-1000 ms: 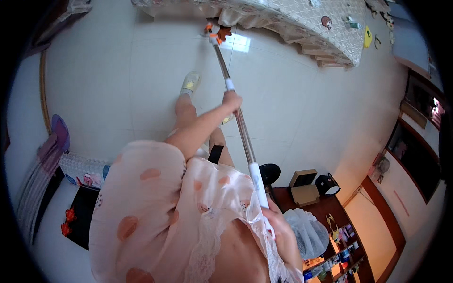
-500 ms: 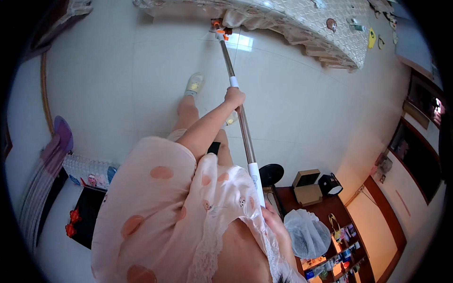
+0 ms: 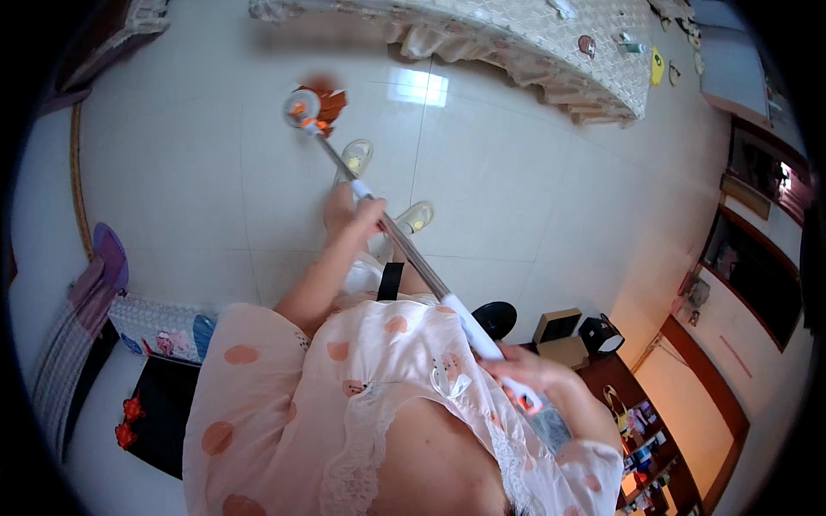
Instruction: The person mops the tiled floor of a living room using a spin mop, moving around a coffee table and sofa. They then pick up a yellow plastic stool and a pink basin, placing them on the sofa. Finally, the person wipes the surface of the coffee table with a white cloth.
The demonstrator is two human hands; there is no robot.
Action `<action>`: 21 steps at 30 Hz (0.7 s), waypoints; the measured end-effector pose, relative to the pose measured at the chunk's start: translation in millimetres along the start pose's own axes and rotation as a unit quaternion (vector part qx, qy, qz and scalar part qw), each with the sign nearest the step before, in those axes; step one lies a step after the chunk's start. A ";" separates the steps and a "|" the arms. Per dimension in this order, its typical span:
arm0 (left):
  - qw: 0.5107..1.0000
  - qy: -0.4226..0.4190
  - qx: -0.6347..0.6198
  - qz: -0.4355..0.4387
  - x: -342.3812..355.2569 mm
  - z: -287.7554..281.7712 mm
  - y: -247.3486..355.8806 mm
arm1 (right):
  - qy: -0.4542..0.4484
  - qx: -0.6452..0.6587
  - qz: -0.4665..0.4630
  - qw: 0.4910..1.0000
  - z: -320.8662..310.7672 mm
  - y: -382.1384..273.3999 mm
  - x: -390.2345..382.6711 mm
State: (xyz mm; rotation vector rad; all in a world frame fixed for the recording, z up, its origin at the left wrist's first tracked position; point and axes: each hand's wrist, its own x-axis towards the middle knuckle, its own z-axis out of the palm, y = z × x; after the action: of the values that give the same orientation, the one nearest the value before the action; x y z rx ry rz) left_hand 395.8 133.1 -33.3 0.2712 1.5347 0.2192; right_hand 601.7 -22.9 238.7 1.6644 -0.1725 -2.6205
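**Mop held two-handed over tiled floor**

Head view: left hand (image 3: 351, 217) wrapped around the mop handle (image 3: 413, 258) at mid-shaft; right hand (image 3: 523, 371) closed on the white grip near its top end. Beyond the left hand, orange mop head (image 3: 315, 107) on the white tiled floor (image 3: 198, 172), near the frilled bedspread (image 3: 516, 43). Probably light, stiff, smooth metal; best held wide apart, as here.
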 end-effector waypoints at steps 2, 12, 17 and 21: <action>0.999 0.020 -0.039 -0.022 98.4 -71.4 -49.1 | -0.081 0.018 0.011 0.996 1.3 -27.1 23.7; 0.998 0.063 0.013 0.012 91.9 18.2 -24.2 | 0.031 0.135 -0.144 0.980 -14.4 13.0 13.5; 0.997 -0.043 -0.068 0.003 92.9 52.5 -32.9 | 0.026 0.095 -0.170 0.980 -25.4 48.5 10.0; 0.995 -0.023 -0.088 0.028 47.0 84.6 -44.6 | 0.017 0.073 -0.185 0.980 -56.5 85.3 -21.5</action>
State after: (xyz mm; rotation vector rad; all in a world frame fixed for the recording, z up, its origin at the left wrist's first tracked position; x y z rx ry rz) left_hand 480.3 102.1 -90.3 0.1782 1.4527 0.3890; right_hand 659.3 -110.1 243.8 1.9565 -0.0593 -2.9008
